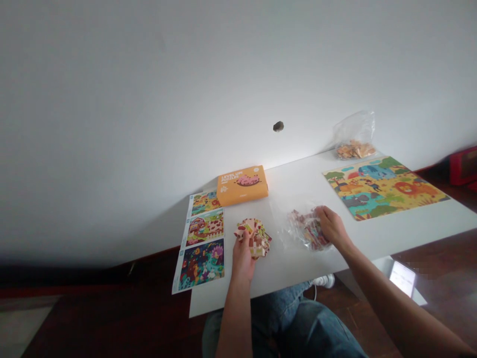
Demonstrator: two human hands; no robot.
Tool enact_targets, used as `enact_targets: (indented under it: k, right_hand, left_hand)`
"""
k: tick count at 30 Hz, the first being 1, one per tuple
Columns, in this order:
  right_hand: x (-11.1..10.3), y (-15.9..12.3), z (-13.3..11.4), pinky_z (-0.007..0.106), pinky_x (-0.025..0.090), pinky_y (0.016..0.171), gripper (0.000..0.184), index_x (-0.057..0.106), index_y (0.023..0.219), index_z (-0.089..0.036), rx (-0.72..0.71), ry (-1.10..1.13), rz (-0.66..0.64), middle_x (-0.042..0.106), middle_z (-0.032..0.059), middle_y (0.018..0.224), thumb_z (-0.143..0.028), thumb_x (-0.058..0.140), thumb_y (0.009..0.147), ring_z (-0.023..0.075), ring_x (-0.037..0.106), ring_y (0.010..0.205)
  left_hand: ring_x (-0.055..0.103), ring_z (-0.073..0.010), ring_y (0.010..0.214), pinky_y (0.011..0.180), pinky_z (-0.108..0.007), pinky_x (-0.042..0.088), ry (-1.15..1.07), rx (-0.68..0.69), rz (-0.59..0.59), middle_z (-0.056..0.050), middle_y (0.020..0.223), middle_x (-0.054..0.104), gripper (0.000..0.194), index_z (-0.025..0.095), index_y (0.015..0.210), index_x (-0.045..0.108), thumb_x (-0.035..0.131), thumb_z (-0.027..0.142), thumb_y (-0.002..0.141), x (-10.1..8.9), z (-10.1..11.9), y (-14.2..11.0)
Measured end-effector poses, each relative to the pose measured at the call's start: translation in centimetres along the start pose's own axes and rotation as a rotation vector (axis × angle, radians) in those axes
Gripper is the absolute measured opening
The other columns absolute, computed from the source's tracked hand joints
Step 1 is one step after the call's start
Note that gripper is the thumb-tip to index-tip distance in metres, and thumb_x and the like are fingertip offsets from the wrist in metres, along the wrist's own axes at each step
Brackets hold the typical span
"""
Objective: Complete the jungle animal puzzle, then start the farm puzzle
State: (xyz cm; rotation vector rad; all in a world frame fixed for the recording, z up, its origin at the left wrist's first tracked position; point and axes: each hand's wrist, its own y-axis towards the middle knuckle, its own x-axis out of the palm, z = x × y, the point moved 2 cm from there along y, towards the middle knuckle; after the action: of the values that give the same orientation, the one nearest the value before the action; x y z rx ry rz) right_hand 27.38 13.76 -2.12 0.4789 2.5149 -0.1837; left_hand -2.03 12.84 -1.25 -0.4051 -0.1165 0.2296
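Observation:
A bunch of jigsaw puzzle pieces [257, 237] is gripped in my left hand [243, 256], held over the near part of the white table. Some of these pieces show a fence pattern and pink and green print. My right hand [330, 226] is closed at the side of a clear plastic bag [298, 231] that has more puzzle pieces inside. Its fingertips are partly hidden, but they seem to grip the bag. Behind my left hand lies an orange puzzle box [243, 186] with "Level Up! Puzzles" on its lid.
A printed sheet with three pictures [203, 241] overhangs the table's left edge. An animal puzzle picture [383, 186] lies at the right, with another bag of pieces [356, 141] behind it against the wall. A lit phone [402, 278] is below table height.

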Motion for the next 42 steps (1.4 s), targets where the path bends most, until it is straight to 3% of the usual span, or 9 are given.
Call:
enact_targets:
  k: [5,8,12,15,25,29,32,36,42]
  right_hand:
    - [-1.6,0.6,2.4,0.032,0.036,0.064,0.043,0.057,0.077,-0.020,0.038,-0.011,0.030,0.062,0.0042,0.071,-0.055,0.035,0.091,0.0206,0.054,0.069]
    - [-2.0,0.5,3.3,0.031,0.036,0.062,0.044,0.056,0.074,-0.020,0.042,0.010,0.036,0.059,0.0032,0.069,-0.056,0.037,0.091,0.0198,0.053,0.068]
    - [-2.0,0.5,4.1,0.029,0.034,0.058,0.044,0.055,0.071,-0.020,0.055,0.077,0.055,0.055,0.0011,0.064,-0.056,0.040,0.089,0.0171,0.049,0.062]
    - [-1.9,0.4,4.3,0.028,0.033,0.054,0.047,0.053,0.067,-0.020,0.080,0.131,0.115,0.051,-0.0002,0.060,-0.060,0.042,0.088,0.0153,0.045,0.058]
    - [-1.6,-0.1,4.4,0.023,0.029,0.045,0.048,0.049,0.069,-0.020,0.146,0.402,0.138,0.043,-0.0032,0.058,-0.066,0.052,0.082,0.0114,0.040,0.052]
    - [-1.9,-0.4,3.8,0.022,0.031,0.045,0.047,0.048,0.070,-0.020,0.149,0.537,0.091,0.042,-0.0043,0.059,-0.065,0.056,0.082,0.0105,0.039,0.051]
    - [-2.4,-0.8,3.0,0.022,0.031,0.045,0.047,0.045,0.068,-0.021,0.152,0.606,0.032,0.041,-0.0049,0.059,-0.064,0.059,0.082,0.0101,0.039,0.051]
    - [-3.1,-1.3,1.6,0.023,0.035,0.049,0.047,0.048,0.069,-0.021,0.129,0.617,-0.064,0.046,-0.0035,0.061,-0.065,0.060,0.081,0.0113,0.043,0.054]
    - [-4.4,-1.6,-1.6,0.025,0.037,0.055,0.047,0.056,0.075,-0.018,-0.034,0.431,-0.265,0.053,-0.0005,0.065,-0.064,0.053,0.088,0.0130,0.045,0.060]
  left_hand:
    - [0.070,-0.0256,0.078,0.063,-0.028,0.049,0.370,0.140,0.060,-0.011,0.077,0.072,0.037,0.015,0.078,0.068,0.067,0.052,0.080,-0.7,0.9,2.5]
    - [0.070,-0.0274,0.082,0.068,-0.029,0.047,0.562,0.226,0.066,-0.011,0.072,0.071,0.032,0.017,0.068,0.065,0.065,0.045,0.083,0.1,1.2,3.7]
    - [0.070,-0.0240,0.084,0.074,-0.030,0.048,0.711,0.341,0.037,-0.009,0.083,0.073,0.021,0.018,0.092,0.067,0.061,0.038,0.086,2.1,1.5,4.5]
    - [0.068,-0.0227,0.091,0.082,-0.031,0.048,0.765,0.437,0.039,-0.009,0.098,0.072,0.033,0.019,0.115,0.060,0.062,0.034,0.086,3.2,1.9,4.8]
    - [0.055,-0.0361,0.113,0.102,-0.055,0.039,0.762,0.628,0.170,-0.018,0.105,0.064,0.036,0.013,0.108,0.066,0.067,0.034,0.079,3.5,2.0,4.2]
    - [0.054,-0.0305,0.118,0.106,-0.050,0.040,0.610,0.685,0.102,-0.017,0.116,0.062,0.029,0.017,0.112,0.066,0.059,0.031,0.087,4.3,3.4,2.0]
    - [0.063,-0.0231,0.106,0.100,-0.039,0.048,0.478,0.657,-0.109,-0.010,0.106,0.068,0.022,0.021,0.101,0.070,0.056,0.035,0.091,6.4,3.3,-0.4]
    - [0.070,-0.0218,0.081,0.076,-0.033,0.057,0.335,0.482,-0.346,-0.009,0.089,0.073,0.027,0.017,0.092,0.071,0.060,0.042,0.089,9.7,0.9,-2.7]
    - [0.071,-0.0226,0.078,0.060,-0.030,0.057,0.104,0.144,-0.367,-0.012,0.101,0.073,0.049,0.022,0.118,0.060,0.067,0.054,0.082,11.0,-3.4,-2.7]
